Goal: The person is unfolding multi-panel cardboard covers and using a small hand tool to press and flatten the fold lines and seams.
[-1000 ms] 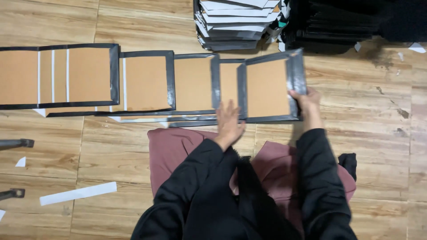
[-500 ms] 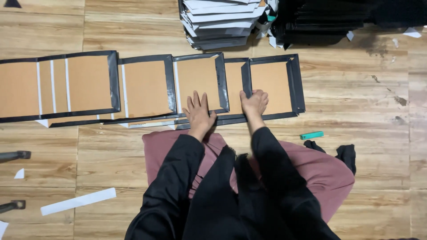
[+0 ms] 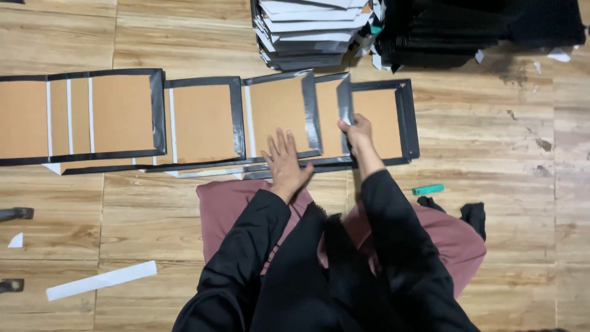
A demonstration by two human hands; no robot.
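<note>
kneeling on a mauve cushion (image 3: 227, 209), a person in black sleeves works over a row of flat boards (image 3: 203, 120) laid on the wooden floor (image 3: 491, 184). each board is a brown cardboard rectangle, matte, edged with a glossy black tape border; thin white strips show between some of them where they overlap like shingles, running from the left edge of the view to just right of centre.

the left hand (image 3: 286, 161) lies flat, palm down, fingers (image 3: 279, 140) spread open and gripping nothing — it presses on the lower black edge of a middle board. the right hand (image 3: 357, 130) rests on the last board (image 3: 384, 120) at the right end of the row; its fingers curl closed at that board's left border, and they seem to pinch the tape edge, though the grip itself is hidden under the knuckles.

at the top, touching the far side of the row, stands a stack (image 3: 307, 31) of more boards, grey-white and black edges showing in layers. beside it sits a heap of black sheets (image 3: 479, 27), soft and crumpled at the corners. a small teal lighter-shaped thing (image 3: 428, 189) lies on the floor just right of the right forearm, and a long white paper strip (image 3: 101, 280) lies at lower left. the planks are pale, grained, scuffed dark at right.
</note>
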